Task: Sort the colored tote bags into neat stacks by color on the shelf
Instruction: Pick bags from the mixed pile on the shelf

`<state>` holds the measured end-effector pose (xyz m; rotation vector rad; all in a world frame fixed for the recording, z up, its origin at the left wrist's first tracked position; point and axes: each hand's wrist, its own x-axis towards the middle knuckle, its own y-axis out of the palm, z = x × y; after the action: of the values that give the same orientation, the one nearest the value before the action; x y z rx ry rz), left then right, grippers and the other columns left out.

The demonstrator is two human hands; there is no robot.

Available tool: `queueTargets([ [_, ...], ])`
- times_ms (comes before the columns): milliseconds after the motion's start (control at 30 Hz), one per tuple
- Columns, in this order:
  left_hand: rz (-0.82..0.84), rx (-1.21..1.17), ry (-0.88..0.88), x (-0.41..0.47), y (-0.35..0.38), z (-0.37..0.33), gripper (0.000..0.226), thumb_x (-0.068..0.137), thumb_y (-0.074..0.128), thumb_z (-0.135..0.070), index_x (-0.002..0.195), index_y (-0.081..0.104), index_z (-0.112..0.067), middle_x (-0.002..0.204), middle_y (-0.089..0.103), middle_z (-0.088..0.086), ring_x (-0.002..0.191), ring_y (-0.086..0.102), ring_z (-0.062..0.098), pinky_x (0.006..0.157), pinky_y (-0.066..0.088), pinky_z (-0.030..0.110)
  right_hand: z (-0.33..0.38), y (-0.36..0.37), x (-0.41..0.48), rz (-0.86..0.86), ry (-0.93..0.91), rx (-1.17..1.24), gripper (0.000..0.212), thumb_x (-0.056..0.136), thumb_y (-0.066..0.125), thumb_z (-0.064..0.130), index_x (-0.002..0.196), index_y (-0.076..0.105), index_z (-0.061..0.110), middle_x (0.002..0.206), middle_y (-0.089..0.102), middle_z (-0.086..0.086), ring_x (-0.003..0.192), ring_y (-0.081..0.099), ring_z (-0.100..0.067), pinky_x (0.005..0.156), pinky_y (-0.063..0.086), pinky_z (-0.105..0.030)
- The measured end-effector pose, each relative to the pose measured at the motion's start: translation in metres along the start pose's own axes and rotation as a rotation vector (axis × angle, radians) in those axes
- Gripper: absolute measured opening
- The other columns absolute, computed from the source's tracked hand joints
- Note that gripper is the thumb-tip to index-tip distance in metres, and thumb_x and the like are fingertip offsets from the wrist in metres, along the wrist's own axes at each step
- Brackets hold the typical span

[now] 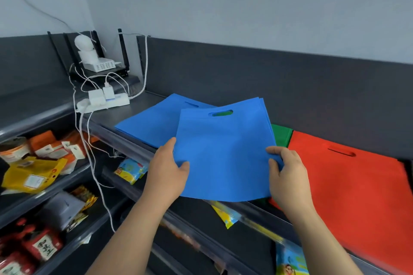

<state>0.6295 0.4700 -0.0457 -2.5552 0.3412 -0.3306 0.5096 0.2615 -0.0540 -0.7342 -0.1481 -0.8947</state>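
From the head view, the dark grey top shelf [134,107] runs diagonally away from both hands. Its front lip passes under the wrists and a dark back panel [245,69] closes it off beyond the fingertips.

The left hand [167,169] grips the left edge of a thin sheaf of blue non-woven tote bags [223,154]. Its thumb is curled over the top face and its other fingers are hidden beneath. The right hand [288,176] pinches the right edge of the sheaf between its thumb and curled fingers. The sheaf is held flat and slightly bowed. Its near edge overhangs the shelf lip and its cut-out handle points away from the fingers.

Just beyond the left thumb, a flat stack of blue bags [152,123] lies on the shelf, partly covered by the sheaf. A green bag [282,137] shows past the right fingertips, and a stack of red bags [348,190] lies right of that hand.

Bare shelf remains between the blue stack and a white power strip [105,101] with white cables [89,152], further left of the left fingers.
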Motion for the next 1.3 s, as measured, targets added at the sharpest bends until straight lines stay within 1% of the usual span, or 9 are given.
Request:
queueTargets([
  [233,0.041,-0.015,0.013,0.041,-0.018,0.031,0.055,0.087,0.059,-0.021,0.138,0.039,-0.029,0.128,0.053,-0.006,0.114,0.056,0.021,0.086,0.055,0.041,0.02,0.036,0.01,-0.027,0.018,-0.07,0.027,0.093,0.047,0.006,0.117,0.059,0.015,0.107,0.051,0.005,0.088,0.047,-0.01,0.077,0.036,-0.024],
  [567,0.018,-0.006,0.026,0.098,-0.03,0.048,0.06,0.087,0.061,-0.019,0.141,0.037,-0.027,0.129,0.053,-0.007,0.119,0.052,0.016,0.094,0.05,0.041,0.037,0.079,0.051,-0.014,0.0,-0.074,0.028,0.094,0.047,0.007,0.118,0.058,0.014,0.109,0.052,0.004,0.082,0.047,-0.006,0.075,0.036,-0.022],
  [700,-0.018,0.022,0.031,0.115,-0.036,0.054,0.064,0.089,0.06,-0.016,0.146,0.032,-0.023,0.137,0.046,-0.007,0.127,0.044,0.014,0.1,0.043,0.033,0.044,0.097,0.062,0.005,-0.01,-0.074,0.028,0.095,0.046,0.008,0.119,0.058,0.015,0.11,0.051,0.007,0.078,0.05,0.004,0.066,0.035,-0.013],
  [767,-0.014,0.026,0.034,0.125,-0.04,0.061,0.065,0.089,0.06,-0.016,0.146,0.031,-0.022,0.138,0.045,-0.007,0.129,0.043,0.015,0.103,0.042,0.036,0.047,0.108,0.067,0.012,0.001,-0.077,0.028,0.095,0.046,0.009,0.12,0.057,0.016,0.11,0.051,0.008,0.077,0.048,0.012,0.063,0.036,-0.012],
  [800,-0.006,0.022,0.031,0.129,-0.043,0.066,0.065,0.088,0.061,-0.016,0.146,0.032,-0.022,0.138,0.046,-0.006,0.129,0.044,0.016,0.104,0.042,0.038,0.049,0.114,0.068,0.015,0.005,-0.082,0.028,0.095,0.046,0.009,0.12,0.057,0.016,0.111,0.051,0.008,0.077,0.048,0.012,0.064,0.036,-0.013],
  [900,0.009,0.024,0.033,0.146,-0.053,0.076,0.066,0.089,0.061,-0.016,0.147,0.031,-0.022,0.141,0.044,-0.004,0.13,0.042,0.015,0.104,0.042,0.039,0.057,0.131,0.071,0.011,0.013,-0.101,0.028,0.095,0.046,0.009,0.12,0.057,0.015,0.11,0.05,0.008,0.077,0.048,0.002,0.073,0.036,-0.019],
  [1000,0.044,0.022,0.06,0.169,-0.065,0.085,0.066,0.09,0.06,-0.015,0.147,0.029,-0.024,0.142,0.042,-0.006,0.131,0.04,0.014,0.102,0.042,0.036,0.068,0.151,0.072,-0.011,0.023,-0.137,0.028,0.095,0.046,0.009,0.12,0.057,0.016,0.109,0.049,0.009,0.08,0.046,-0.002,0.074,0.036,-0.021],
  [1167,0.144,0.051,0.134,0.213,-0.086,0.102,0.064,0.09,0.059,-0.015,0.146,0.031,-0.027,0.139,0.045,-0.01,0.119,0.048,0.01,0.089,0.047,0.03,0.087,0.183,0.069,-0.052,0.086,-0.179,0.03,0.095,0.046,0.01,0.122,0.056,0.016,0.119,0.054,0.002,0.087,0.047,-0.007,0.077,0.037,-0.021],
  [1300,0.199,0.094,0.178,0.245,-0.099,0.114,0.065,0.089,0.06,-0.015,0.146,0.031,-0.026,0.139,0.046,-0.005,0.122,0.048,0.015,0.093,0.048,0.037,0.102,0.208,0.067,-0.07,0.126,-0.237,0.036,0.093,0.048,0.01,0.129,0.051,0.016,0.124,0.053,0.001,0.099,0.052,-0.014,0.081,0.037,-0.021],
])
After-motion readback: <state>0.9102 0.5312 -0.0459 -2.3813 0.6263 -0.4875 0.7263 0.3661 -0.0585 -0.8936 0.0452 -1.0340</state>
